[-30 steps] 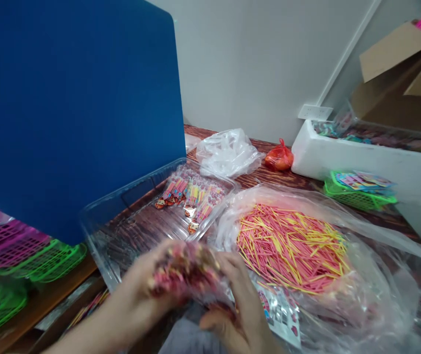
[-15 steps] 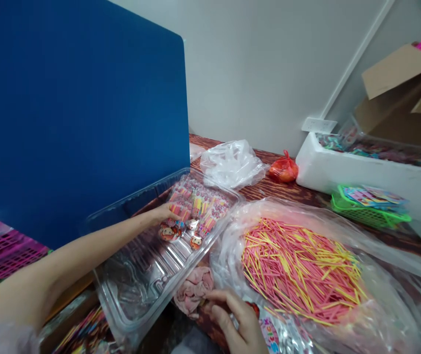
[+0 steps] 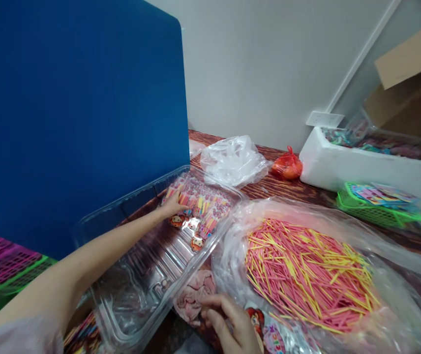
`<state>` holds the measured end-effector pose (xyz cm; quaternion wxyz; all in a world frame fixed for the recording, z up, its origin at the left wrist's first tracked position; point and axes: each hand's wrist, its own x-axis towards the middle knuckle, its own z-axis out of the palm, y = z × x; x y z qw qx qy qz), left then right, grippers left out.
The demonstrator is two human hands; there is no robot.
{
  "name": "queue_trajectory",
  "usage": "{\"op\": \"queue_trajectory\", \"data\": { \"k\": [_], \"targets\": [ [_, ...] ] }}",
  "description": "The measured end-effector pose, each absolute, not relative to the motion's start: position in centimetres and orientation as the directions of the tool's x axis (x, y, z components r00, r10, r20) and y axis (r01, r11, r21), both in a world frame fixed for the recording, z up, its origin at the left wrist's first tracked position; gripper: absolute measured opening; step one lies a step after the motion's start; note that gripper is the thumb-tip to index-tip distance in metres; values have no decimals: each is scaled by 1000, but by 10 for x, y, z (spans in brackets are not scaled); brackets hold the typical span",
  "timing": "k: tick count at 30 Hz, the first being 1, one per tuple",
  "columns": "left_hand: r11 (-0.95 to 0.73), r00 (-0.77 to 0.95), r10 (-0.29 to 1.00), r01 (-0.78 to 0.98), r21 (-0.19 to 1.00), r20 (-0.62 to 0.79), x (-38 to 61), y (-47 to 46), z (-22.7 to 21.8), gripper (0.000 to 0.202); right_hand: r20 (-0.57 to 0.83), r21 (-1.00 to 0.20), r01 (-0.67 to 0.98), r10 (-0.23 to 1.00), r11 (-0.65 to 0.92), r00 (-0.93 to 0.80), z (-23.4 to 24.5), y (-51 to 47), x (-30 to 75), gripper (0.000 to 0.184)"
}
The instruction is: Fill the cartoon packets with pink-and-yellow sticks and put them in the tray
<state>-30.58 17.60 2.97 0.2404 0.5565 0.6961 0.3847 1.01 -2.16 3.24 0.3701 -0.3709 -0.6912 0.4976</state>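
My left hand reaches into a clear plastic tray, its fingers pressed together on the packets of pink and yellow sticks at the tray's far end. My right hand is at the bottom edge with bent fingers on a printed clear bag with a cartoon face. A crumpled pink cloth lies just left of that hand. A big clear bag of loose pink and yellow sticks is spread to the right.
A tall blue panel stands behind the tray. Pink and green baskets sit at far left. Behind are an empty clear bag, a red bag, a white foam box, a green basket and a cardboard box.
My left hand carried a bundle of packets from in front of me into the tray's far end. My right hand stayed low by the printed bags.
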Motion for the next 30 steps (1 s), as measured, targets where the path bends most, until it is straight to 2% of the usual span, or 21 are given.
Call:
{"op": "queue_trajectory", "data": {
  "k": [4, 8, 12, 15, 18, 25, 30],
  "targets": [
    [102, -260, 951, 777, 621, 169, -299, 172, 35, 82, 136, -954, 166, 854, 250, -503, 36, -18, 18, 22],
    [106, -246, 941, 868, 486, 234, -303, 158, 39, 87, 108, -943, 215, 843, 255, -527, 32, -20, 24, 19],
    [277, -370, 896, 897, 346, 243, -303, 142, 27, 94, 92, -959, 195, 877, 205, -471, 20, -27, 19, 17],
    [445, -549, 818, 793, 416, 172, -290, 138, 9, 93, 86, -969, 165, 879, 183, -469, 13, -31, 15, 20],
    [475, -608, 776, 737, 481, 165, -276, 145, -5, 87, 65, -977, 148, 878, 152, -474, 9, -32, 13, 22],
    [256, -484, 815, 795, 550, 320, -280, 178, -5, 74, 29, -984, 141, 879, 109, -475, 8, -34, 15, 26],
    [172, -443, 814, 802, 572, 376, -285, 180, -13, 77, -44, -977, 207, 888, 58, -458, 13, -34, 24, 20]
  ]
}}
